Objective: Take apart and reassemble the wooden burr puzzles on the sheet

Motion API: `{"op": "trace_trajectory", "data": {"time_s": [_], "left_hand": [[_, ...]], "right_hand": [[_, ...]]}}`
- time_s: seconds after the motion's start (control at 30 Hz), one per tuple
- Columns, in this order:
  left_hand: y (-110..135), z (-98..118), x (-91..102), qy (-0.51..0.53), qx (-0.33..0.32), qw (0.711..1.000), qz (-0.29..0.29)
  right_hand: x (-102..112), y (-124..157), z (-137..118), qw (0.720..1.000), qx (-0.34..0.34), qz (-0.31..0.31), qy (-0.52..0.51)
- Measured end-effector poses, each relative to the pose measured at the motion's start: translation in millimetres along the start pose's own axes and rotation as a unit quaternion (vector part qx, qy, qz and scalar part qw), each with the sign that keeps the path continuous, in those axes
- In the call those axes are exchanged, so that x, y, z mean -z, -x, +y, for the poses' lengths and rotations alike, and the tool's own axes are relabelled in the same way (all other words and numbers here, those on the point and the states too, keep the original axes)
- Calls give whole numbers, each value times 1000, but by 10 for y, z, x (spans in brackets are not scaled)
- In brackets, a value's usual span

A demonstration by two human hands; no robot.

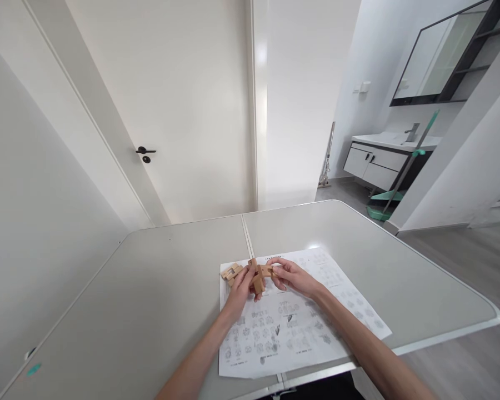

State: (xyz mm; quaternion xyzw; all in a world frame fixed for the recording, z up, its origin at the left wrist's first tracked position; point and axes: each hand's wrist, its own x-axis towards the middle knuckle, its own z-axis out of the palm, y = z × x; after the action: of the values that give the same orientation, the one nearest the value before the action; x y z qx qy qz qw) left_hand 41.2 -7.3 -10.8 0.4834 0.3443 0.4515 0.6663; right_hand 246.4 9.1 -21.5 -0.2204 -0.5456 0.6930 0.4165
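Observation:
Over the upper part of a printed sheet (283, 328), my left hand (242, 286) is closed round a cluster of interlocking wooden puzzle pieces (257, 283). One piece of it sticks up above my fingers. From the right, my right hand (289, 276) pinches a wooden piece (265, 270) that reaches to the cluster; whether the two are joined I cannot tell. Just left of my left hand, more notched wooden pieces (232, 272) lie on the sheet's upper left corner, partly hidden by my fingers. Small printed diagrams cover the sheet.
The sheet lies on a grey folding table (162, 300) with a seam down its middle and a pale metal rim. Beyond the table stands a closed door (191, 111) with a black handle. A washbasin cabinet (375, 164) and a green broom and dustpan (383, 208) are at the right.

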Motion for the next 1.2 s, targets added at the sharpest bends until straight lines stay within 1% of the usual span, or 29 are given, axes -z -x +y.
{"op": "trace_trajectory", "data": {"time_s": [0.1, 0.17, 0.27, 0.4, 0.47, 0.53, 0.6, 0.67, 0.73, 0.8, 0.9, 0.97, 1.1, 1.17, 1.2], "left_hand": [[-4, -27, 19, 14, 14, 1000, -11], [-7, -60, 27, 20, 20, 1000, 0], [1, -84, 24, 13, 37, 999, 9], [35, -16, 3, 21, 62, 997, -32], [59, 27, -4, 37, 53, 998, -25], [89, 55, -8, 33, 26, 999, -18], [118, 70, -16, -4, -2, 1000, -31], [140, 80, -30, -57, -19, 997, -52], [145, 85, -48, -93, -32, 993, -58], [129, 79, -60, -110, -44, 992, -40], [84, 50, -52, -132, -53, 990, 7], [53, 29, -32, -145, -56, 988, 24], [14, 1, 7, -137, -62, 988, 15], [7, -10, 12, -129, -66, 989, 1], [6, -12, 10, -130, -70, 989, -4]], "right_hand": [[-30, 3, -5, 999, -21, -20, -27], [-63, 6, -8, 998, -35, -42, -33], [-122, 11, -13, 998, -37, -48, 1], [-173, 5, -7, 997, -34, -32, 54], [-174, -2, 6, 998, -32, -27, 50], [-160, -9, 23, 999, -25, -21, 34], [-139, -12, 42, 1000, -19, -19, 14], [-118, -14, 63, 1000, -21, -18, -7], [-101, -17, 88, 999, -27, -17, -28], [-91, -22, 111, 998, -29, -15, -48], [-90, -30, 125, 997, -34, -5, -71], [-99, -29, 112, 996, -38, 1, -83], [-113, -18, 64, 993, -50, 6, -106], [-100, -21, 56, 991, -51, 29, -122], [-84, -27, 58, 989, -47, 51, -133]]}}
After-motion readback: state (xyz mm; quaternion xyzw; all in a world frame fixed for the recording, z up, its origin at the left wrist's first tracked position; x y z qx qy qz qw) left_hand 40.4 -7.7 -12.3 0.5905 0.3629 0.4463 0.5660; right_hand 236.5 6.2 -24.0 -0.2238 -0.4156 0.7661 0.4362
